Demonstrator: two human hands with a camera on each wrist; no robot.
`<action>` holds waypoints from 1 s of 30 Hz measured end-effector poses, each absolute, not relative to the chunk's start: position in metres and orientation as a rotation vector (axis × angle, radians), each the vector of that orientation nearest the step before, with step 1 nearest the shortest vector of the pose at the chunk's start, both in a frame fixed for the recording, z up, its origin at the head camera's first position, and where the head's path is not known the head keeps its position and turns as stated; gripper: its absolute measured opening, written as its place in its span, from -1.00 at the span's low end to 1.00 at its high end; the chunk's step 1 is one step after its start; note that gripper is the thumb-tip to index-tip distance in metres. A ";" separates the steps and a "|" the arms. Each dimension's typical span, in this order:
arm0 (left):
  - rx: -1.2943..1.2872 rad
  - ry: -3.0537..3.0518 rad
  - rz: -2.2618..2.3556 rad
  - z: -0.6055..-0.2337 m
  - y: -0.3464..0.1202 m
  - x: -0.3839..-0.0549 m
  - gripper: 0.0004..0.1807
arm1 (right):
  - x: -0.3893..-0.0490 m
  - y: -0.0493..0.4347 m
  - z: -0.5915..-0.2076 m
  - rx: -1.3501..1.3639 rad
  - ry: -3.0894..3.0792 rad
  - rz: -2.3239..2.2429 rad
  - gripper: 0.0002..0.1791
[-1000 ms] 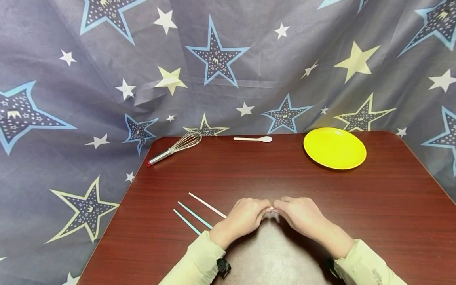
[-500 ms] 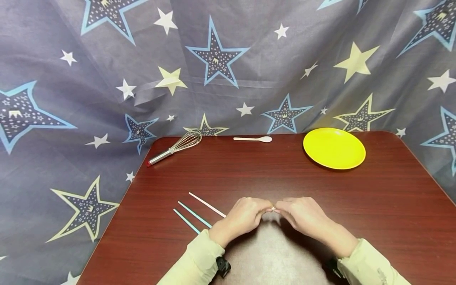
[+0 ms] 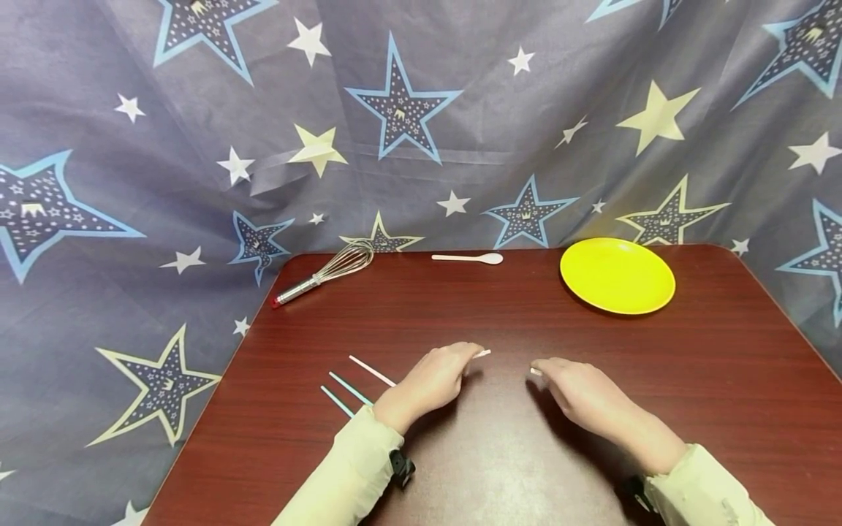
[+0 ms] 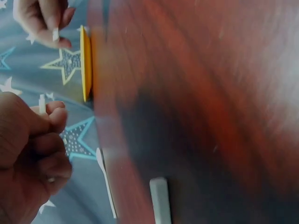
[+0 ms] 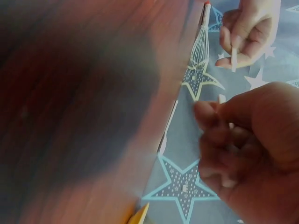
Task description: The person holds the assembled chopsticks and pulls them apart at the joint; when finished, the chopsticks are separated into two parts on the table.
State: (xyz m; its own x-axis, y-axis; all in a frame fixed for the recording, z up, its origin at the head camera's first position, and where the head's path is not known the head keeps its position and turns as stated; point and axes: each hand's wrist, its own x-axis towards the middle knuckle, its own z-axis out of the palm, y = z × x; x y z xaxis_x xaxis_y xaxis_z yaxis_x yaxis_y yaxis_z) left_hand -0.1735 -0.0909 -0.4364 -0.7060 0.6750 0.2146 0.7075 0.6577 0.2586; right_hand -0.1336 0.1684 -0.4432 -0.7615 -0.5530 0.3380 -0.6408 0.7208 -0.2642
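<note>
My left hand [image 3: 471,358] hovers low over the dark red table [image 3: 500,307] near its front and pinches a short white stick piece [image 3: 484,353]. My right hand [image 3: 542,370], a short gap to the right, pinches a second short white piece [image 3: 535,372]. In the left wrist view the left hand [image 4: 49,119] curls around its white piece [image 4: 42,102], with the right hand [image 4: 58,32] beyond. The right wrist view shows the right hand [image 5: 208,116] curled on its piece [image 5: 222,98] and the left hand [image 5: 233,44] opposite.
A white stick [image 3: 371,370] and two teal sticks [image 3: 349,388] lie left of my left forearm. At the back edge are a wire whisk [image 3: 322,272], a white spoon [image 3: 468,257] and a yellow plate [image 3: 617,275]. A star-print cloth [image 3: 421,117] hangs behind.
My hands were touching at the fingertips around one small white piece. They have moved apart and slightly forward, each now holding a separate white piece.
</note>
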 end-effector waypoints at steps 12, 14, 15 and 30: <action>-0.905 -2.871 -0.591 -0.442 -0.075 -0.212 -0.94 | -0.134 0.191 -0.442 0.848 -2.847 0.566 -0.72; -0.860 -2.886 -0.558 -0.443 -0.072 -0.218 -0.98 | -0.134 0.192 -0.443 0.853 -2.853 0.559 -0.74; -0.842 -2.896 -0.537 -0.443 -0.070 -0.221 -0.97 | -0.133 0.192 -0.444 0.861 -2.849 0.551 -0.75; -0.776 -2.960 -0.236 -0.457 -0.056 -0.256 -0.89 | -0.128 0.193 -0.450 0.798 -2.885 0.397 -0.61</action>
